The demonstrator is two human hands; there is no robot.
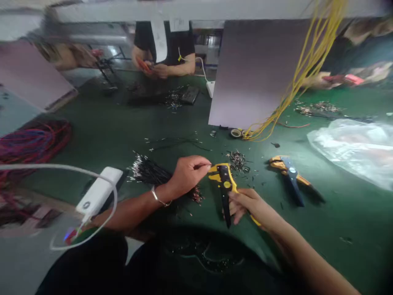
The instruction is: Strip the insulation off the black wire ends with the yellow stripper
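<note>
On the green bench (101,119), in the head view, the left hand (190,174) has its fingers pinched together at the mouth of a yellow-and-black wire stripper (225,182), apparently on a thin wire, too small to make out. The right hand's fingers curl around the stripper's handles, which stand spread. A bundle of black wires (153,171) lies beside the left wrist. The step looks like feeding an end in; the next move calls for steady alignment, then a firm squeeze.

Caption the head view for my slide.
Right hand grips a yellow-and-black wire stripper; left hand pinches near its tip, black wires nearby on the green table.
</note>
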